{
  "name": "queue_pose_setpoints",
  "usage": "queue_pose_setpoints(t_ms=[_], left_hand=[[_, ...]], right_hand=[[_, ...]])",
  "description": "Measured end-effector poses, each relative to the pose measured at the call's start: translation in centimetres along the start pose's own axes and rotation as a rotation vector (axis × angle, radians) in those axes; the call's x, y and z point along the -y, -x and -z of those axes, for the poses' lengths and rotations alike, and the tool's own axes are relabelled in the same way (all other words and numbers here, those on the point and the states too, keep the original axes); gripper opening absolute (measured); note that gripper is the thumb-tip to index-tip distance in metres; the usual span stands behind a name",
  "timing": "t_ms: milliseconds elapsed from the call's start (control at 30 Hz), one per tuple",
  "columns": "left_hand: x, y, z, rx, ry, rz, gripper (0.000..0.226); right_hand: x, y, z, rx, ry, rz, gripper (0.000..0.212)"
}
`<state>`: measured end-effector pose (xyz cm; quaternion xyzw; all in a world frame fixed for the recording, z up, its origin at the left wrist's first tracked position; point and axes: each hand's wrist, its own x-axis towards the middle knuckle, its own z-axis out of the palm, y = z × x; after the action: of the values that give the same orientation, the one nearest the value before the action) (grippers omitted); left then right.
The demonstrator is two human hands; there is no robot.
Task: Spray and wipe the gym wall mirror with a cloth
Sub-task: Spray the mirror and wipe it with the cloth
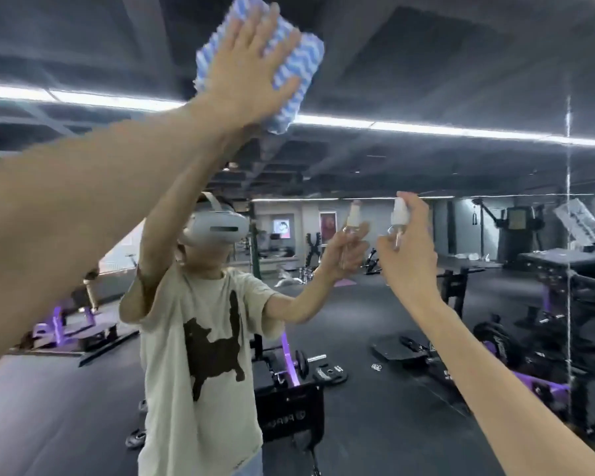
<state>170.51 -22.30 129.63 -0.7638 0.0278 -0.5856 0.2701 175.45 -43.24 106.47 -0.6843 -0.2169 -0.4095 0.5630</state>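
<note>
The gym wall mirror (426,73) fills the view and shows my reflection. High up, my left hand (251,77) presses a blue-and-white wavy-striped cloth (299,67) flat against the glass with straight, spread fingers. Lower and to the right, my right hand (409,249) grips a small clear spray bottle (400,218) with a white nozzle, held upright close to the mirror. Its reflection shows just to the left.
A vertical seam (568,235) between mirror panels runs down the right side. Reflected behind me are purple-and-black weight benches (289,365), weight plates on the dark floor, machines at the right and long ceiling light strips (426,127).
</note>
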Motion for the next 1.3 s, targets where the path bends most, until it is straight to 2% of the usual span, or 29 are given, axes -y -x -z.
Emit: queue_pose_setpoints(t_ms=[67, 100, 133, 200, 233, 267, 300, 333, 400, 467, 500, 567, 600, 633, 700, 733, 767, 800, 900, 967, 1033, 1067, 1167, 1200, 1233, 1300], left_hand=[[-0.9, -2.2, -0.1, 0.026, 0.036, 0.132, 0.061], [-3.0, -1.5, -0.7, 0.020, 0.045, 0.074, 0.060], [-5.5, 0.4, -2.2, -0.017, 0.060, -0.094, 0.058], [-11.1, 7.0, -6.1, -0.069, 0.023, -0.602, 0.058], [-12.4, 9.4, -6.8, -0.027, 0.021, -0.781, 0.059], [-12.4, 10.0, -6.5, 0.044, -0.004, -0.856, 0.061], [-11.3, 8.7, -5.2, 0.091, -0.036, -0.857, 0.064], [-9.9, 6.1, -3.6, 0.079, -0.045, -0.721, 0.067], [-5.9, -0.6, -0.7, 0.040, -0.043, -0.292, 0.072], [-2.0, -4.8, 1.8, 0.025, -0.108, -0.017, 0.077], [-1.0, -5.8, 1.8, 0.004, -0.141, 0.047, 0.079], [-2.3, -5.2, 1.0, 0.024, -0.112, 0.065, 0.084], [-4.2, -3.6, 0.3, 0.042, -0.065, 0.015, 0.086], [-6.0, -1.8, -0.6, 0.057, -0.025, -0.118, 0.085], [-9.4, 3.7, -2.7, 0.144, -0.019, -0.589, 0.079], [-9.4, 5.1, -2.9, 0.206, -0.092, -0.763, 0.077], [-8.7, 5.1, -2.7, 0.185, -0.110, -0.808, 0.078], [-7.4, 4.0, -2.2, 0.145, -0.081, -0.699, 0.081], [-1.8, -1.1, -0.1, -0.045, 0.003, 0.033, 0.071], [1.7, -1.6, 0.6, -0.094, -0.011, 0.286, 0.067], [1.2, 0.4, 0.5, -0.133, -0.013, 0.349, 0.068], [0.0, 2.1, -0.4, -0.141, -0.020, 0.303, 0.069], [-1.1, 7.3, -2.5, -0.132, -0.073, -0.083, 0.066], [0.9, 7.6, -1.5, -0.098, -0.092, -0.117, 0.065], [3.8, 7.3, -0.3, -0.110, -0.096, -0.048, 0.066], [10.4, 6.4, 2.2, -0.142, -0.099, 0.218, 0.068]], right_hand=[[0.1, -1.4, 0.3, 0.016, -0.015, 0.040, 0.062], [0.3, -1.9, 0.5, 0.014, -0.015, 0.057, 0.062], [0.3, -2.4, 0.8, -0.001, -0.016, 0.072, 0.061], [-0.1, -3.0, 1.6, -0.059, -0.042, 0.090, 0.060], [-0.3, -3.1, 2.0, -0.077, -0.062, 0.075, 0.061], [-0.6, -3.0, 2.4, -0.077, -0.072, 0.061, 0.062], [-0.8, -2.9, 2.5, -0.065, -0.076, 0.055, 0.062], [-1.0, -2.7, 2.6, -0.049, -0.078, 0.055, 0.062], [-1.3, -2.8, 2.8, -0.024, -0.075, 0.045, 0.063], [-1.3, -3.3, 3.1, -0.026, -0.081, 0.031, 0.064], [-1.2, -3.4, 3.3, -0.031, -0.085, 0.035, 0.065], [-0.6, -3.7, 3.5, -0.033, -0.085, 0.043, 0.064], [-0.4, -3.6, 3.4, -0.031, -0.084, 0.046, 0.063], [0.0, -3.5, 3.2, -0.026, -0.084, 0.055, 0.062], [0.9, -3.2, 2.7, -0.001, -0.089, 0.073, 0.061], [1.2, -3.1, 2.3, 0.014, -0.088, 0.079, 0.060], [1.5, -3.0, 2.0, 0.029, -0.080, 0.085, 0.060], [1.8, -2.9, 1.6, 0.040, -0.066, 0.088, 0.059], [2.5, -2.8, 0.8, 0.053, -0.079, 0.095, 0.058], [2.7, -2.9, 0.4, 0.063, -0.094, 0.092, 0.058], [3.0, -2.8, -0.5, 0.070, -0.114, 0.071, 0.057], [3.2, -2.7, -1.2, 0.074, -0.120, 0.076, 0.057], [5.1, -2.6, -3.7, 0.064, -0.172, 0.106, 0.057], [6.1, -2.7, -4.5, 0.058, -0.192, 0.123, 0.057], [7.1, -3.0, -5.2, 0.048, -0.205, 0.148, 0.056], [9.1, -3.7, -6.3, 0.025, -0.208, 0.208, 0.051]])
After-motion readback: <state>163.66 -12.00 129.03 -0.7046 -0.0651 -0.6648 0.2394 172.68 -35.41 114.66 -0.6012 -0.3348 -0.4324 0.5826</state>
